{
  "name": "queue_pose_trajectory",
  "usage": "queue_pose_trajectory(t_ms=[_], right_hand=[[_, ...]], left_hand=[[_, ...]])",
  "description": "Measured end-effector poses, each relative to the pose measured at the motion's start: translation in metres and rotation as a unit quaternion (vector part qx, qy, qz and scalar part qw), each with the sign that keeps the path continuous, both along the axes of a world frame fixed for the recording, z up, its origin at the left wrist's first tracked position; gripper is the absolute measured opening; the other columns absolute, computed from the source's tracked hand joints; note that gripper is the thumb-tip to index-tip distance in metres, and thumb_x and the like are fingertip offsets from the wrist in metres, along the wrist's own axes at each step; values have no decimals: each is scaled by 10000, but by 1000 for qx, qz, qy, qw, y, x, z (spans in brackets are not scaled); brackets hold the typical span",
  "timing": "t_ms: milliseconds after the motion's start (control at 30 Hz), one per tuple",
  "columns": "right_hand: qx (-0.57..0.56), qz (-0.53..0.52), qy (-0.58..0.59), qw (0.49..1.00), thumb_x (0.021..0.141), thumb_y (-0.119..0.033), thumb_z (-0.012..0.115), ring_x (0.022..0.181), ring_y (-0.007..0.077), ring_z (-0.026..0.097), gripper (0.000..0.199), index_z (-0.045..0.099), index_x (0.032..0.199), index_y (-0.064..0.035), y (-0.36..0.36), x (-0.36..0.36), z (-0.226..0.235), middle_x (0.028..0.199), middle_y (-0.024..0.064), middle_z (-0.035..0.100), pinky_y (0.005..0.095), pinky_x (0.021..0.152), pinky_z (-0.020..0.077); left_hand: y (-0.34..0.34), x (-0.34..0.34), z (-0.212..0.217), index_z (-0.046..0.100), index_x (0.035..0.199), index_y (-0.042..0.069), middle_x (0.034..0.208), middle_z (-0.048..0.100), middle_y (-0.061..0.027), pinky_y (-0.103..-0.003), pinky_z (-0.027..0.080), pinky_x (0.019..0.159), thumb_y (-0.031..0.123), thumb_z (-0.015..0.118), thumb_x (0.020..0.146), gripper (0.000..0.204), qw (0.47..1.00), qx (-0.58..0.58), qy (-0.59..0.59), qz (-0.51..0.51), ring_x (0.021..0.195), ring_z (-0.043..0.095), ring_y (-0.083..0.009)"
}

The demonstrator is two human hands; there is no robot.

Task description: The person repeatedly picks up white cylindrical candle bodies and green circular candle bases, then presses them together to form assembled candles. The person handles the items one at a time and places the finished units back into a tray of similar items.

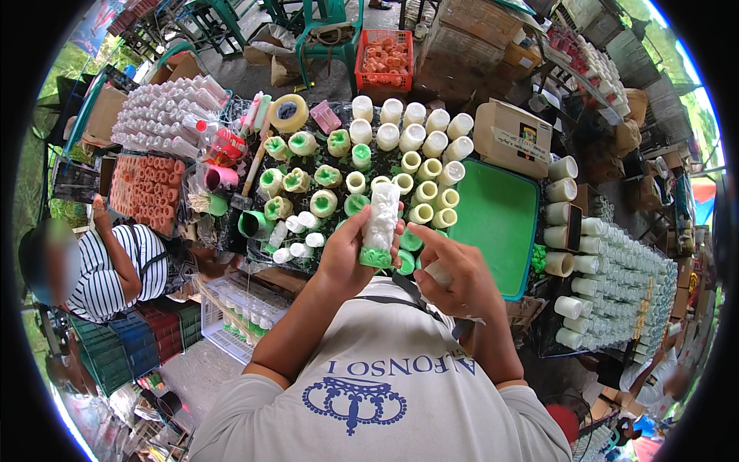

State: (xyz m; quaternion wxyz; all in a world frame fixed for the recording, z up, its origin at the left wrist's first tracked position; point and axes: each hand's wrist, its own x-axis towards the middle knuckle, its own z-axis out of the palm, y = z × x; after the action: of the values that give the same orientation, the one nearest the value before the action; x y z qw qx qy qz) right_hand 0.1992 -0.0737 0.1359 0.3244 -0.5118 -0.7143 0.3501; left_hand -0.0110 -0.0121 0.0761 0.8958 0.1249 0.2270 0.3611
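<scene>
My left hand (344,250) is closed around a white moulded figurine (381,219) with a raised pattern and a green base, held upright in front of my chest. Beside it, my right hand (464,279) has its index finger stretched toward the figurine. The other fingers curl around a pale rounded piece (439,274), mostly hidden, so its kind is unclear. On the table beyond stand rows of cream cylindrical moulds (422,214) and white ones (412,137). Several squat moulds (322,202) have green material in their tops. Small white pieces (296,224) lie left of my hands.
A green tray (493,231) and a cardboard box (513,140) are on the right. A tape roll (289,113) lies at the back. Many whitish cylinders (616,281) fill the right-hand table. At left, a person in a striped shirt (115,273) is beside orange pieces (146,192).
</scene>
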Motion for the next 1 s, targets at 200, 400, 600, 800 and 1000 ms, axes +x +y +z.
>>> queue_pose_trajectory(t_ms=[200,400,600,800,1000], right_hand=[[-26,5,21,999,825,-83,726,702,320,668,696,532,1491,-146,1,-2,2,810,100,666,422,662,542],[-31,29,37,998,820,-77,734,764,334,708,679,542,1467,-151,6,-10,5,876,107,713,416,700,569],[-22,47,1,999,821,-73,727,781,342,719,713,506,1495,-144,10,-12,6,910,123,729,421,703,577],[-95,48,19,994,834,-66,714,692,308,693,731,480,1525,-117,9,-14,12,827,125,695,404,677,553],[-138,58,194,969,863,-77,712,664,170,614,665,498,1491,-27,7,-10,1,757,90,641,316,670,486]], left_hand=[[3,2,9,465,1461,-1,1073,629,-78,-437,536,752,418,328,1112,562,995,-85,-42,-23,793,634,-195],[2,4,11,470,1456,-23,1109,646,-95,-390,555,799,419,322,1115,578,999,-16,46,-12,822,649,-194],[-2,4,10,487,1440,-13,1178,660,-116,-367,541,876,396,362,1122,533,997,16,74,15,1002,659,-212],[-3,4,8,497,1399,35,1237,645,-111,-382,441,1054,345,429,1122,422,988,78,108,73,1161,607,-196],[-2,6,8,469,1426,32,1186,640,-113,-368,463,1005,380,396,1127,465,984,91,125,90,1082,619,-196]])
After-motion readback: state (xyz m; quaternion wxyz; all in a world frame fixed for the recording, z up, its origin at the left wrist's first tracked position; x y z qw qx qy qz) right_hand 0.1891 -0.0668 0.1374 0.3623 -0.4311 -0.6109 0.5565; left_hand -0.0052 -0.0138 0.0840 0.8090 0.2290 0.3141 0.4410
